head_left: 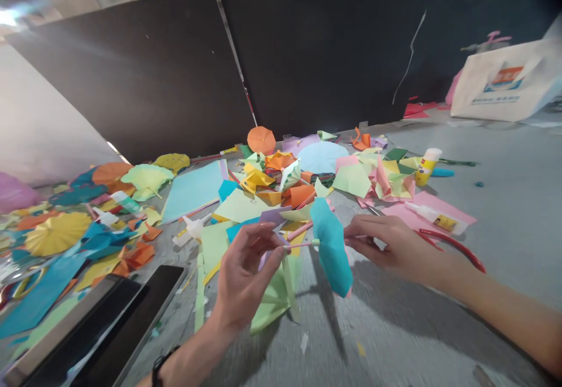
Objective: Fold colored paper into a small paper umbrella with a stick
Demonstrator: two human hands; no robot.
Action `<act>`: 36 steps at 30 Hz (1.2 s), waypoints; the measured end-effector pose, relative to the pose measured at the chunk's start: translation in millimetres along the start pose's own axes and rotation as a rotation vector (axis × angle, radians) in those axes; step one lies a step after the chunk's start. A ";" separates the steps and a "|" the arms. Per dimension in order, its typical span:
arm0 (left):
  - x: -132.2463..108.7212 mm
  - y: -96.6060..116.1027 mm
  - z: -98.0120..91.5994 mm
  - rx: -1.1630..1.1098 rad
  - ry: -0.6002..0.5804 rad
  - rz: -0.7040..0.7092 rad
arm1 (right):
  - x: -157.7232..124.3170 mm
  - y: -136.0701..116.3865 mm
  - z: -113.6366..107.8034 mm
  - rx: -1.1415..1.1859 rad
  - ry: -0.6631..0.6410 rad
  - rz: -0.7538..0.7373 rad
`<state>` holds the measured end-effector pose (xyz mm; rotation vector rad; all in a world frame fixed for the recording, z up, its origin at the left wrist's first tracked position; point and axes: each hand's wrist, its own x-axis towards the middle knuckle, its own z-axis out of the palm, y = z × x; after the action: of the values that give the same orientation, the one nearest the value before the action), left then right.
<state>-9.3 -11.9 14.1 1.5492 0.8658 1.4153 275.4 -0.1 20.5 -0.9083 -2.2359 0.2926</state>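
Gripping a teal paper umbrella (332, 249), left hand (246, 273) on stick (301, 245), right hand (389, 247) at top, over bare table (439, 334) beside scraps (281, 179).

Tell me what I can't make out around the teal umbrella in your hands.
All in the head view:
- Grip of the right hand: its fingertips sit behind the teal umbrella canopy.
- Red curved thing: partly covered by the right wrist, so I cannot tell what it is.
- Glue stick label: too small to read.
- White bag: cut off by the right edge, print blurred.
- Dark slab: cut off at the lower left.
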 end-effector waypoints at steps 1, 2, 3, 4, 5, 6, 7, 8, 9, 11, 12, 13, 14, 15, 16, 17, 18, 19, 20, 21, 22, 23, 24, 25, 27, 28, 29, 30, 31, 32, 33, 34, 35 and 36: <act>0.0 0.6 0.1 -0.008 -0.001 -0.012 | -0.4 0.2 0.4 0.003 0.003 -0.001; -0.2 1.0 0.0 -0.011 -0.002 -0.025 | -0.6 0.3 0.7 0.004 0.009 -0.005; -0.5 1.2 -0.1 -0.007 0.000 -0.034 | -0.4 0.2 0.8 0.003 0.017 -0.011; -0.8 1.2 -0.3 0.001 0.001 -0.040 | 0.0 -0.3 0.7 -0.001 0.026 -0.016; -1.1 0.9 -0.5 0.009 0.001 -0.044 | 0.6 -0.9 0.6 -0.009 0.040 -0.021; -1.4 0.3 -0.7 0.013 0.003 -0.046 | 1.2 -1.7 0.5 -0.019 0.055 -0.024; -1.4 -0.4 -0.9 0.011 0.003 -0.046 | 1.9 -2.5 0.4 -0.029 0.071 -0.028; -1.4 -1.2 -1.0 0.003 0.002 -0.046 | 2.4 -3.2 0.3 -0.040 0.085 -0.031; -1.1 -1.9 -1.1 -0.008 0.000 -0.048 | 2.7 -3.7 0.4 -0.049 0.096 -0.032; -0.4 -3.2 -1.0 -0.031 -0.003 -0.057 | 2.5 -3.8 0.7 -0.058 0.102 -0.036; -0.1 -3.7 -0.9 -0.041 -0.003 -0.062 | 2.0 -3.6 1.0 -0.061 0.100 -0.034; 0.1 -4.0 -0.8 -0.050 -0.004 -0.067 | 1.3 -3.2 1.4 -0.062 0.096 -0.028; 0.3 -4.1 -0.7 -0.060 -0.003 -0.072 | 0.6 -2.9 1.7 -0.064 0.091 -0.021; 0.3 -4.1 -0.5 -0.073 -0.005 -0.077 | 0.0 -2.7 2.0 -0.065 0.092 -0.017; 0.1 -3.8 -0.4 -0.087 -0.009 -0.083 | -0.5 -2.7 2.2 -0.067 0.092 -0.014; -0.2 -3.4 -0.2 -0.101 -0.014 -0.089 | -0.7 -2.8 2.4 -0.069 0.094 -0.014; -0.5 -2.8 -0.1 -0.110 -0.018 -0.095 | -0.7 -3.0 2.5 -0.072 0.094 -0.014; -0.9 -2.1 0.1 -0.116 -0.022 -0.100 | -0.4 -3.4 2.6 -0.077 0.095 -0.013; -1.2 -1.3 0.3 -0.121 -0.024 -0.103 | 0.0 -3.7 2.7 -0.083 0.096 -0.010; -1.4 -0.5 0.4 -0.125 -0.023 -0.105 | 0.4 -4.0 2.8 -0.087 0.098 -0.007; -1.5 0.2 0.6 -0.129 -0.021 -0.106 | 0.7 -4.2 3.0 -0.087 0.100 -0.004; -1.4 0.7 0.7 -0.133 -0.018 -0.107 | 0.9 -4.4 3.2 -0.085 0.106 -0.004; -1.1 1.1 0.8 -0.135 -0.013 -0.110 | 1.1 -4.7 3.5 -0.079 0.115 -0.006; -0.8 1.2 0.8 -0.134 -0.005 -0.111 | 1.1 -5.1 3.7 -0.069 0.124 -0.007; 0.0 0.8 0.7 -0.119 0.023 -0.106 | 1.3 -6.7 4.2 -0.037 0.126 0.008; 0.3 0.4 0.5 -0.111 0.041 -0.102 | 1.6 -7.9 4.5 -0.017 0.118 0.023; 0.5 -0.1 0.3 -0.105 0.060 -0.097 | 1.9 -9.2 4.7 0.002 0.104 0.039; 0.6 -0.7 0.1 -0.103 0.077 -0.093 | 2.2 -10.7 4.9 0.018 0.086 0.052; 0.7 -1.2 -0.2 -0.102 0.090 -0.090 | 2.6 -12.1 5.2 0.027 0.070 0.060; 0.7 -1.7 -0.3 -0.101 0.098 -0.088 | 2.9 -13.4 5.5 0.032 0.061 0.059; 0.6 -2.0 -0.4 -0.098 0.102 -0.086 | 3.1 -14.5 5.8 0.036 0.059 0.056; 0.5 -2.2 -0.5 -0.093 0.105 -0.084 | 3.2 -15.3 6.1 0.040 0.061 0.055; 0.5 -2.2 -0.5 -0.085 0.105 -0.082 | 3.3 -15.9 6.3 0.045 0.068 0.055; 0.4 -2.2 -0.5 -0.075 0.104 -0.080 | 3.3 -16.3 6.5 0.053 0.075 0.060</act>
<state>-9.6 -10.5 12.2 1.3804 0.9163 1.4644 260.8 -9.3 24.5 -0.9438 -2.1258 0.3378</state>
